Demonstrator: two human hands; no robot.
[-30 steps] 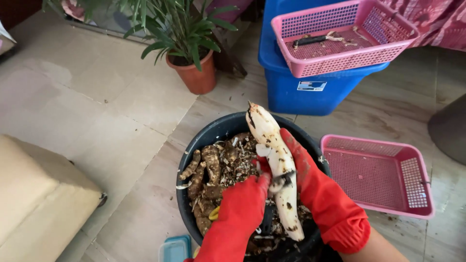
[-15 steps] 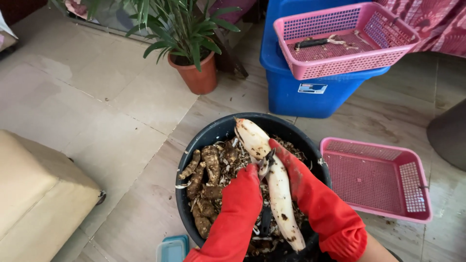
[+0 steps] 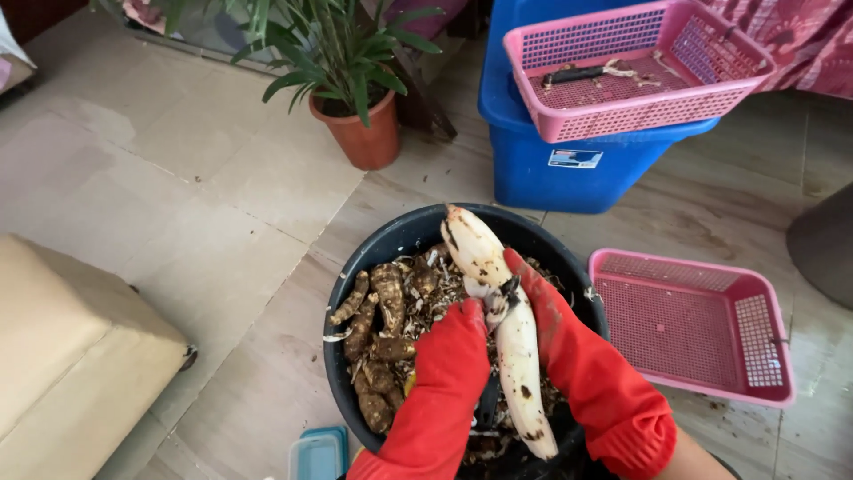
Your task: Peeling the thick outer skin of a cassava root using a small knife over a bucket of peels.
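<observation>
Over the black tub, between our two red gloves, we hold a long root that is already mostly peeled: its length shows white, with a few dark specks and a brown patch near the low end at 6 o'clock. Peelings cover the tub's inside, and at 9 o'clock of the root lies a pile of brown unpeeled roots, so we judge the peeling well begun but with plenty left.

Our left hand has its fingers curled together against the root's middle, seemingly around a dark tool whose tip shows there; we cannot tell what kind of tool it is. Our right hand wraps the root from the 3 o'clock side, fingers closed along it and fingertips reaching up toward 12 o'clock. Both forearms come in from 6 o'clock, the left rising steeply, the right angled in from the lower right. The root points from 6 o'clock up to 11 o'clock, its upper tip over the tub's far rim.

Further out, an empty pink basket sits on the floor at 3 o'clock of the tub. At 1 o'clock a second pink basket rests on a blue bin, and a potted plant stands at 11 o'clock.
</observation>
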